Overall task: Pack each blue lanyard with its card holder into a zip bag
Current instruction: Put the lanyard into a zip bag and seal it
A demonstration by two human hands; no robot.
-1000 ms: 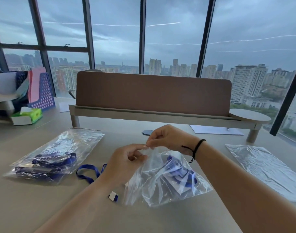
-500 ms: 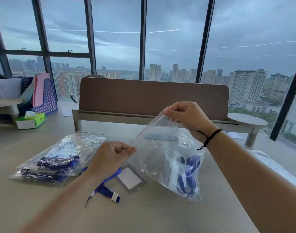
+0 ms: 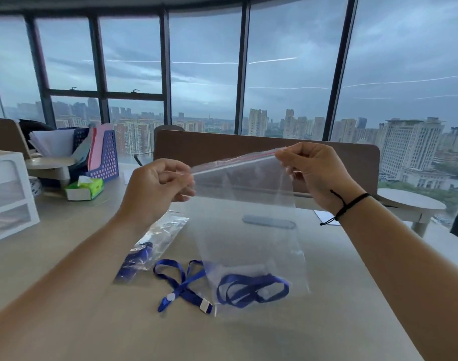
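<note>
Head view shows the zip bag [image 3: 248, 230] held up above the desk [image 3: 274, 340], hanging from its zip edge, and every place below is given from that bag. Its long zip edge runs nearly level from side to side, tilting up a little toward the right. At the bag's upper left corner the left hand [image 3: 155, 188] makes a pinching grip on the seal; at the upper right corner the right hand [image 3: 313, 173] pinches the other end, so both hands are clenched on the plastic and neither is free. One blue lanyard [image 3: 251, 290] lies coiled inside, sunk to the bag's bottom edge, straight down from the two grips; a pale shape beside it may be its card holder, though that is too faint to tell. Just left of the bag's lower corner a second blue lanyard [image 3: 181, 285] lies loose and crossed on the desk, outside the plastic. Further left of the bag lies a packed bag [image 3: 149, 246] with blue inside. Whether the seal is fully pressed shut cannot be told; the likely next move is to run the zip edge closed along its length, and either hand sits equally close to it, one at each end
</note>
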